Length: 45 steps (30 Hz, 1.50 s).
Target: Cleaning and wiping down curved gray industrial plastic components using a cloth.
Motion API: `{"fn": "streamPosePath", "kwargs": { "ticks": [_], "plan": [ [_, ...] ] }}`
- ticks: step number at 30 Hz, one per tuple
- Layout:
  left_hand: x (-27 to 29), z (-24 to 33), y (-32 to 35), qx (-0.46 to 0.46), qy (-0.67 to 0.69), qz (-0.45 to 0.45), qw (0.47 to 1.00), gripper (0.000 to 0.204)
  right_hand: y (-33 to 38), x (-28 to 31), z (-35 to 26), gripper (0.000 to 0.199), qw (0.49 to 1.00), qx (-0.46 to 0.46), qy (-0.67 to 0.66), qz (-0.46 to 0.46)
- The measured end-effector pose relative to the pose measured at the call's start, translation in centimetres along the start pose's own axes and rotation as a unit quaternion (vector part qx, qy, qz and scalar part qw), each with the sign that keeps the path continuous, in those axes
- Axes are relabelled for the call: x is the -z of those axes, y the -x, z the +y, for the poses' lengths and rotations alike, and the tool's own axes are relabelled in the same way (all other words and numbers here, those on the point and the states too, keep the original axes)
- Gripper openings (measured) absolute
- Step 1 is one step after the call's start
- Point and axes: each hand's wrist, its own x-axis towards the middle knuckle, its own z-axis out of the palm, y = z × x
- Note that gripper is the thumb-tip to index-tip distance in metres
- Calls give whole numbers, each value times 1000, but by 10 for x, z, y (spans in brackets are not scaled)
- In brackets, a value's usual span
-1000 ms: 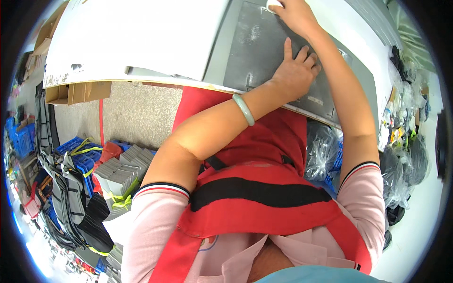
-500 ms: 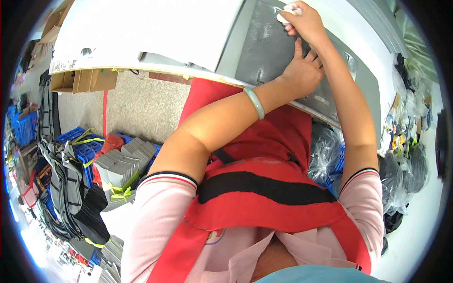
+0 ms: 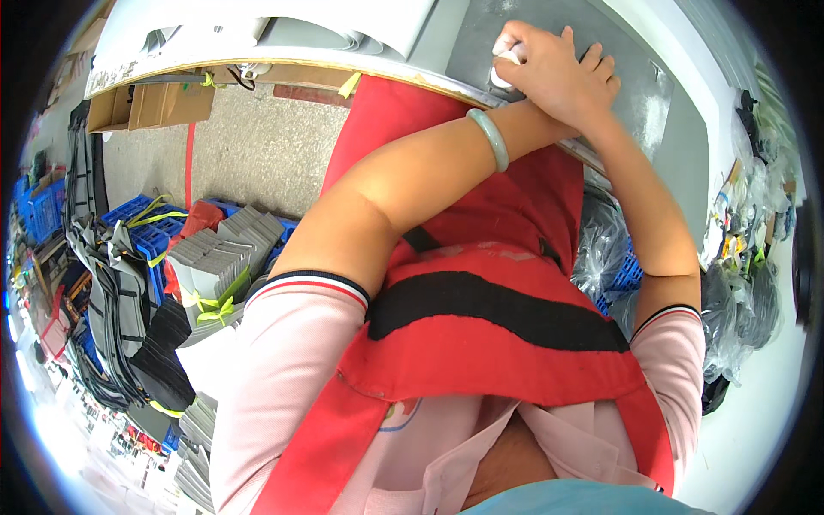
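Sheet: the grey sheet (image 3: 635, 81) lies flat on the white table (image 3: 257, 21) at 1 o'clock of the view, its near edge along the table edge just above your red apron (image 3: 481, 343)
Left hand: your left hand (image 3: 562, 73) lies palm down on the sheet at 12 to 1 o'clock, fingers curled over a small white thing (image 3: 506, 60); it seems to press more than clench, and you cannot tell whether it truly grips that thing
Right hand: hidden under the left one; only the forearm (image 3: 648, 219) shows, so open or clenched cannot be told
Handling: the sheet looks thin, light and limp, likely to sag and crease if lifted by one corner; its surface looks matt, not slippery
Hold: judge the near edge or two corners best, both hands well apart, so it stays flat
White thing: small, probably light; too hidden to say stiff or soft
Counts: one grey sheet under your hands; one white thing; one pale green bangle (image 3: 489, 137) on the left wrist
Floor, 9 o'clock: several tied bundles of grey pieces (image 3: 215, 257) and blue crates (image 3: 142, 219), too crowded to count exactly
Right, 3 o'clock: clear plastic bags (image 3: 601, 249), number unclear
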Motion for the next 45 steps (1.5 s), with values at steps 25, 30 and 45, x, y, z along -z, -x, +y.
{"fn": "streamPosePath", "kwargs": {
  "ticks": [25,30,45],
  "plan": [
    [10,17,-21,-28,-265,-262,928,50,39,23,111,35,956,-2,-235,176],
    [20,21,-27,-1,-188,-287,939,38,59,22,274,36,931,-183,-70,308],
    [67,91,3,-167,44,-208,963,35,51,33,255,71,780,-160,-565,215]
  ]
}}
